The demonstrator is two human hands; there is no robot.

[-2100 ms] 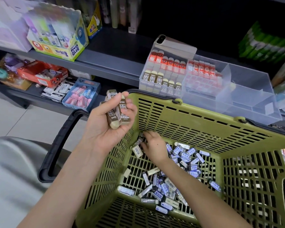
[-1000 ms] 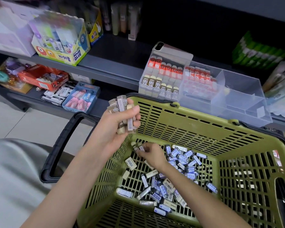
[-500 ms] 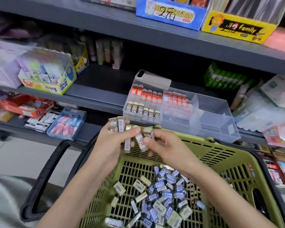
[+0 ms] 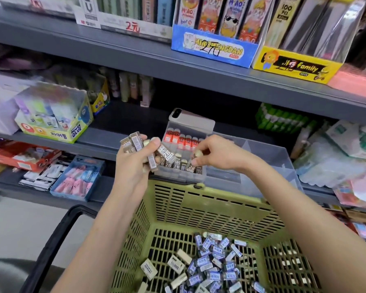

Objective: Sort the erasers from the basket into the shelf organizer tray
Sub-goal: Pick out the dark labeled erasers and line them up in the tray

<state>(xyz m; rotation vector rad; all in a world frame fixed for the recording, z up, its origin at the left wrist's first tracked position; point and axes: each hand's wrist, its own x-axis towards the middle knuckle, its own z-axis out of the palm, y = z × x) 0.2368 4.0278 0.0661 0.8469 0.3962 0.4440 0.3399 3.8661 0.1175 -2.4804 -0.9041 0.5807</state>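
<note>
**Erasers: sorting at shelf**

Left hand (image 4: 133, 166) clasps a bundle of brown-sleeved erasers (image 4: 135, 143). Right hand (image 4: 217, 154) pinches one eraser (image 4: 193, 163) over the clear organizer tray (image 4: 268, 163) on the shelf (image 4: 101, 142). Loose erasers (image 4: 211, 261) lie in the green basket (image 4: 199, 206).

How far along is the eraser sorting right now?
Done: the clear organizer tray holds a row of red erasers and a row of brown 2B erasers. In hand: the left hand grips a bunch of brown erasers; the right hand pinches a single eraser over the 2B row. Left: a pile of mostly blue-labelled erasers lies in the green basket, and the tray's far-right section looks unfilled.
</note>
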